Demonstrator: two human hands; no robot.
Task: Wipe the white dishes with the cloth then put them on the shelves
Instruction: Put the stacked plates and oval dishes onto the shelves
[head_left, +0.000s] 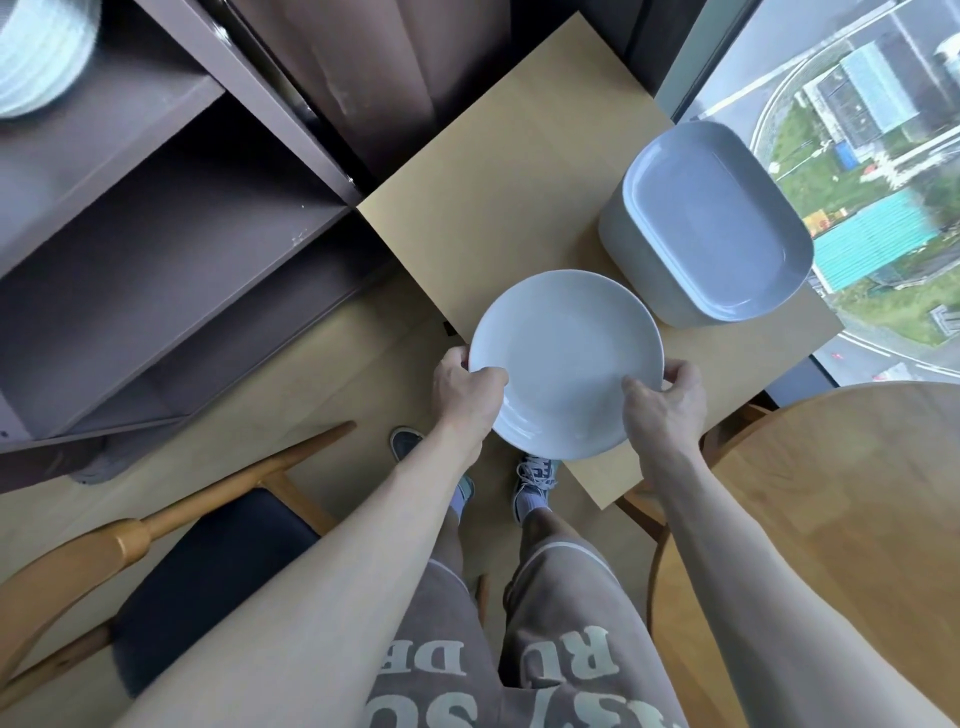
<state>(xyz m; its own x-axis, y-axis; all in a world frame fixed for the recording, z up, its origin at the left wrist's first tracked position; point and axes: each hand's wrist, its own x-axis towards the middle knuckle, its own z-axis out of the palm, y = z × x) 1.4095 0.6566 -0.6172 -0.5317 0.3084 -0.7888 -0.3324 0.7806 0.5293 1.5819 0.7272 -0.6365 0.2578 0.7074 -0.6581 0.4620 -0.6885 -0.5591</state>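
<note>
Dark shelves (171, 270) fill the left of the view, beside a small square table (493, 182) that stands against a window. Both hands hold a round white plate (566, 358) about level and face up, over the table's near corner. The left hand (465, 395) grips the left rim and the right hand (667, 400) the right rim. Each thumb lies on the upper face, and the fingers (680, 371) curl round the edge and under it, mostly out of sight.

The plate is round, so it has no long axis to line up. What matters is that the shelves lie to its left and a little ahead, on the left hand's side, so that hand would probably lead any move toward them. The open compartments there look bare, apart from a blurred pile of pale dishes (41, 52) at the top left corner, cut off by the frame.

A stack of white rectangular dishes (711, 223) sits on the table just right of the plate, near it but apart.

No cloth is in view, so I cannot tell whether this plate has been wiped. Its underside is hidden, as is whether its far edge touches the table. The shelves' lower tiers run out of frame.
</note>
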